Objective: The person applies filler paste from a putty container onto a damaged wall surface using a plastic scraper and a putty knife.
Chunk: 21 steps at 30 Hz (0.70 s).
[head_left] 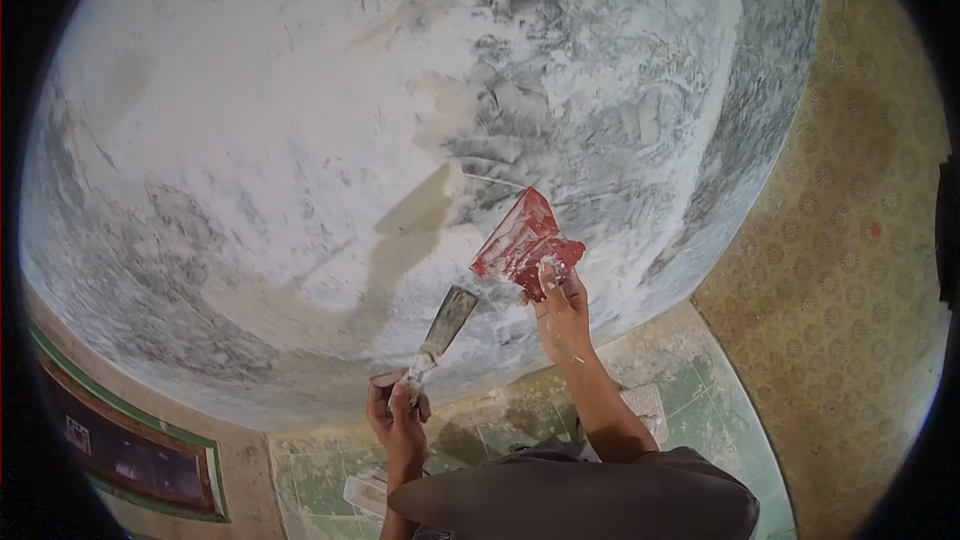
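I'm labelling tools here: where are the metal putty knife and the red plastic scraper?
metal putty knife (447,320), head view, middle of its blade.
red plastic scraper (522,240), head view, centre of its flat face.

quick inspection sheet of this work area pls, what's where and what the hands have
surface: wall patchy white and grey filler coat, uneven, darker toward right edge
job's things: putty knife with smeared blade; red scraper flecked white
clutter: pale container on the green tiled floor
grippers: left hand grips the knife handle; right hand holds the scraper near the wall
cables: nothing seen
surroundings: patterned yellow wall at right; dark framed panel lower left
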Motion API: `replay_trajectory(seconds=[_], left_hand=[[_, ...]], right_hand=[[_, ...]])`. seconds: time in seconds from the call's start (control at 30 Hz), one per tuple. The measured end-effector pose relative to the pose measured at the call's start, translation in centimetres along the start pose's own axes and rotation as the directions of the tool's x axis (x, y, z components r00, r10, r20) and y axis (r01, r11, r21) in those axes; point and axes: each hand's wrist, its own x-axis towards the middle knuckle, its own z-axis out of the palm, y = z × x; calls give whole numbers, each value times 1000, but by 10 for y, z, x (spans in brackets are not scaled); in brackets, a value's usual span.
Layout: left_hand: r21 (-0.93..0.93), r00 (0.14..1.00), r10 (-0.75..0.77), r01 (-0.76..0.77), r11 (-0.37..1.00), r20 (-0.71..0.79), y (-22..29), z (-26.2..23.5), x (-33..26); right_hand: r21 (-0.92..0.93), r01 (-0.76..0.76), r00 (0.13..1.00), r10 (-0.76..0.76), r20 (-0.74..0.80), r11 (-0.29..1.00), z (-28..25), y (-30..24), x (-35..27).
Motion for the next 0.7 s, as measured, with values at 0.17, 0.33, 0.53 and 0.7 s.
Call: replay_trajectory(seconds=[0.17, 0.33, 0.53, 0.7], left_hand=[[239, 995, 86, -96, 966, 53, -15, 29, -11], [261, 999, 26, -34, 965, 34, -24, 36, -17], [262, 999, 36, -45, 964, 40, -26, 47, -16], [290, 997, 45, -61, 955, 61, -26, 39, -15]], right_hand=[[-129, 27, 999, -21, 47, 991, -36, 1, -12], [-206, 133, 991, -122, 61, 969, -46, -11, -16], [-164, 106, 994, -104, 22, 981, -60, -15, -15], [-157, 82, 996, -78, 33, 984, -66, -10, -9]])
